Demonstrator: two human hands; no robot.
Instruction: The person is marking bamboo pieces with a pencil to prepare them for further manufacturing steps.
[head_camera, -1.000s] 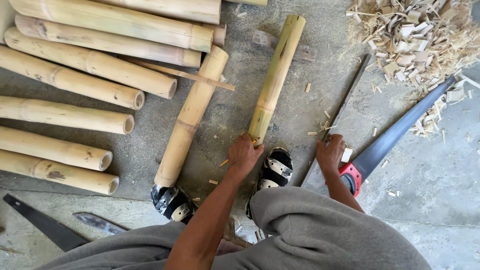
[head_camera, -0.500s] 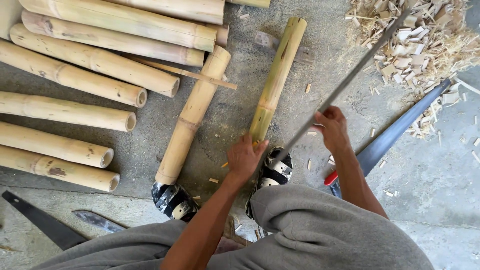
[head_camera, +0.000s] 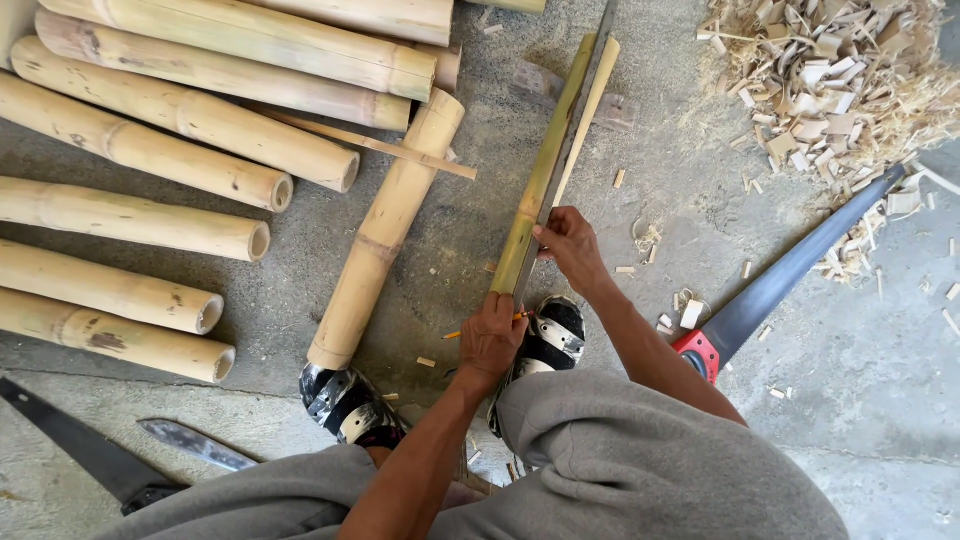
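Left hand (head_camera: 492, 338) clenched on near end of split bamboo pole (head_camera: 543, 172), pencil (head_camera: 455, 334) in fingers; right hand (head_camera: 568, 243) grasping metal strip (head_camera: 560, 170) laid along pole; on concrete floor (head_camera: 600, 300).

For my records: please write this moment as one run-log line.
left hand: grips bamboo strip end, with pencil | right hand: holds metal ruler along strip | red-handled saw: on floor

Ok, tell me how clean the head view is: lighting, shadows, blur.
Head view: soft, even daylight with only faint shadows under the bamboo poles; no glare; sharp on the left hand, right hand and split bamboo strip; slight wide-angle bending at the edges.
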